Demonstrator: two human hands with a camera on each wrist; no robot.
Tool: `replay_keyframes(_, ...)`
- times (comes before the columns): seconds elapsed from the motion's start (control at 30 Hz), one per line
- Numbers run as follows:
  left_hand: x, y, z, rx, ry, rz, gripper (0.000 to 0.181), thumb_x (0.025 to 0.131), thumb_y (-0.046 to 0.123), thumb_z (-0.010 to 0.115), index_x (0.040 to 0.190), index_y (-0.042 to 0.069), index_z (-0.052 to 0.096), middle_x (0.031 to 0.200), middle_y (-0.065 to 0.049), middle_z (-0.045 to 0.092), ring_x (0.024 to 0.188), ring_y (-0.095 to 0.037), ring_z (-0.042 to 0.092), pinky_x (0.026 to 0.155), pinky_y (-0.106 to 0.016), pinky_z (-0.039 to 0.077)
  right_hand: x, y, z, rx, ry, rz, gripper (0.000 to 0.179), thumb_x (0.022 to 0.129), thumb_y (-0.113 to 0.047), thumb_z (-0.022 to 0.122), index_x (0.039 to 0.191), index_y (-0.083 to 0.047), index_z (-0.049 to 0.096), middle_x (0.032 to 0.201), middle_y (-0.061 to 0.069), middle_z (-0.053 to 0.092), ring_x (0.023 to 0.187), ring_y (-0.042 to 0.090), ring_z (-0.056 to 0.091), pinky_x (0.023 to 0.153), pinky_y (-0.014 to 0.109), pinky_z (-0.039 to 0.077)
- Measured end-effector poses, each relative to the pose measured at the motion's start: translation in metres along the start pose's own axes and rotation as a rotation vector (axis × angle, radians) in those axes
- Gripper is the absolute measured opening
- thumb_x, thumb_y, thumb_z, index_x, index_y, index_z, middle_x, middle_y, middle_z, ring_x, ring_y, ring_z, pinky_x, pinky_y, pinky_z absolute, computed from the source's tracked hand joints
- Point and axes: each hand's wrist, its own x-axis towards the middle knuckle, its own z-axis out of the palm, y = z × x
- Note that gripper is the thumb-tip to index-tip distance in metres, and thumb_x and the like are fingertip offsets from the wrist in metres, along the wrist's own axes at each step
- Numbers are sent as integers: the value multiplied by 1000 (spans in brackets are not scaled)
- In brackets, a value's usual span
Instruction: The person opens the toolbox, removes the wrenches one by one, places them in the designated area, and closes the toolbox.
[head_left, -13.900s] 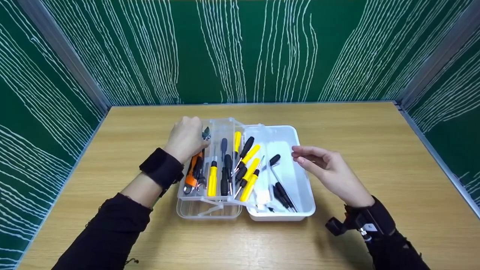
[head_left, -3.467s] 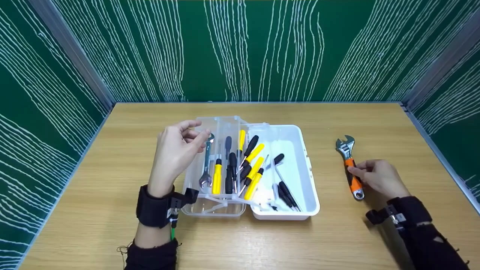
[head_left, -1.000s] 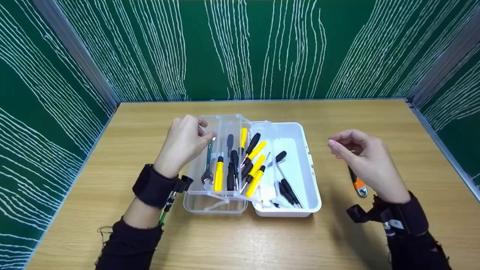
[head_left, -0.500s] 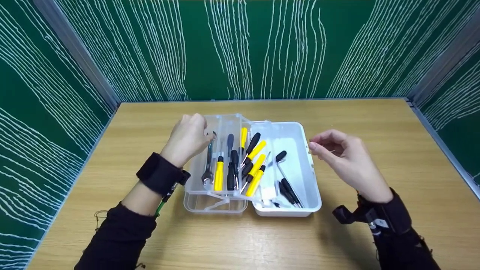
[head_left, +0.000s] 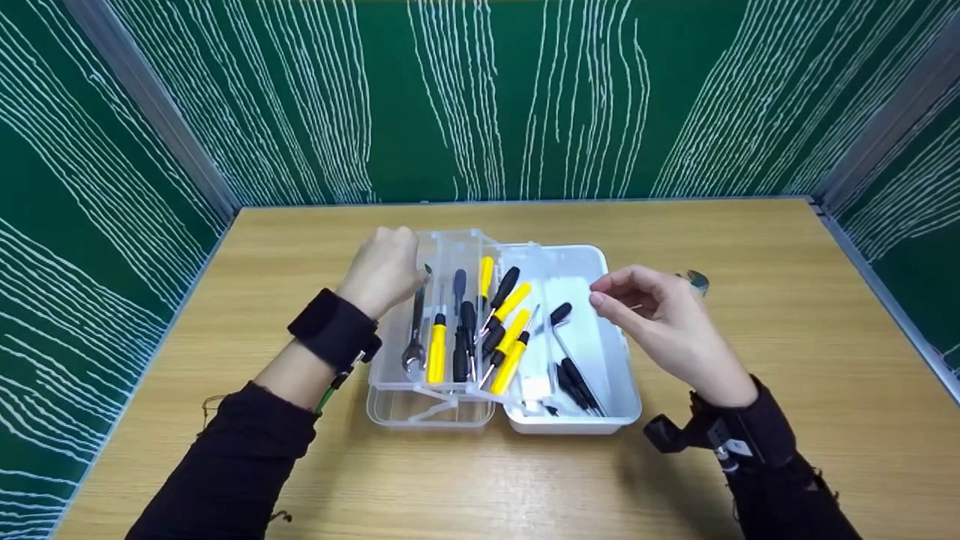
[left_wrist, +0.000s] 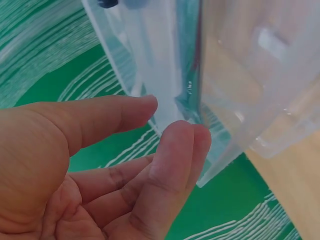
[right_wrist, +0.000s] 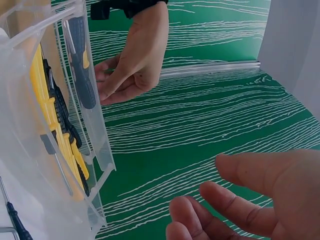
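Note:
My left hand (head_left: 381,274) is at the far left corner of the clear tray (head_left: 386,322) of an unfolded toolbox, by the upper end of a metal open-end wrench (head_left: 418,322). In the left wrist view a gap shows between thumb and fingers, with the wrench (left_wrist: 190,75) just beyond the fingertips. My right hand (head_left: 679,326) hovers at the right rim of the white toolbox base (head_left: 574,427), fingers loosely bent, holding nothing. Behind it on the table lies an adjustable wrench (head_left: 697,282), its handle hidden by the hand.
A yellow screwdriver (head_left: 437,352) and black ones (head_left: 460,352) lie in the tray beside the wrench. More yellow and black screwdrivers fill the middle tray. Black-handled tools (head_left: 576,382) lie in the white base. Green walls stand around the wooden table (head_left: 300,240).
The orange-handled adjustable wrench was carried from the left tray to the table at right and released. My right hand then moved left to the toolbox; my left hand moved to the open-end wrench's upper end.

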Motion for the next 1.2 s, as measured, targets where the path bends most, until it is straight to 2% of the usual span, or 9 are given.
replay_keyframes(0.2,5,0,4,10,-18,-9,18,96,6,76,107,-7,74,91,-16,67,75,-25,60,63,-29,48,0,-5,5,3,-30,19,20,104,-29,73,115,-12,74,106,3,77,88,18,71,75,20,58)
replay_keyframes(0.4,9,1,7,4,-19,-5,20,96,7,77,109,-7,74,92,-15,66,76,-25,60,65,-30,48,2,-11,10,20,-40,20,21,103,-29,75,114,-12,74,108,4,77,91,19,72,78,18,59)
replay_keyframes(0.63,13,4,7,77,-21,16,15,94,6,75,101,-7,73,87,-12,59,78,-26,55,65,-32,44,4,-13,16,18,-29,-8,17,100,-26,78,112,-13,76,103,2,78,88,15,73,76,19,59)
replay_keyframes(0.8,16,4,7,96,-27,31,12,94,5,75,98,-7,73,87,-11,61,78,-25,55,68,-34,48,4,-13,18,-16,-30,-1,17,100,-25,79,112,-15,75,102,0,77,86,17,72,72,20,58)
replay_keyframes(1.0,17,5,8,130,-21,52,13,94,3,75,101,-8,74,89,-13,64,80,-25,56,72,-37,55,4,-14,19,-10,-35,6,16,100,-25,78,112,-15,75,102,0,78,87,17,72,74,20,58)
replay_keyframes(1.2,17,5,9,121,-13,62,9,93,0,73,98,-7,74,86,-12,61,78,-25,54,67,-35,50,3,-15,21,18,-39,-2,18,101,-27,77,112,-13,76,103,3,78,87,18,70,74,19,57)
